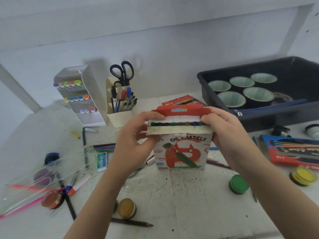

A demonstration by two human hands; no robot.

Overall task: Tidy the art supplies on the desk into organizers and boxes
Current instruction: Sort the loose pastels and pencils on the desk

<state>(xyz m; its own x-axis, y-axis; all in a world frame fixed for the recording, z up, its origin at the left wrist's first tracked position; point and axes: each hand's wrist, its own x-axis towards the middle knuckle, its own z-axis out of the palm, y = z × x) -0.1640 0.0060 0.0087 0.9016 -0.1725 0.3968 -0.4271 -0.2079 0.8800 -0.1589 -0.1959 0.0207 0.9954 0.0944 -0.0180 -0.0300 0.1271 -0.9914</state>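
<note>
Two hands, one box: your left hand (pixel 136 135) and right hand (pixel 229 130) pinch the half-open red lid (pixel 181 110) of the white-and-red cardboard oil pastels box (pixel 183 152), pastels inside; round paint pots (pixel 239 184) and wooden pencils (pixel 131 222) before it await sorting.

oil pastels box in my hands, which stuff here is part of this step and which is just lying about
In hand: oil pastels box, pastels inside, left hand, right hand.
Lying about: green paint pot, yellow paint pot, eraser, brown pencil, scissors, black tray.
</note>
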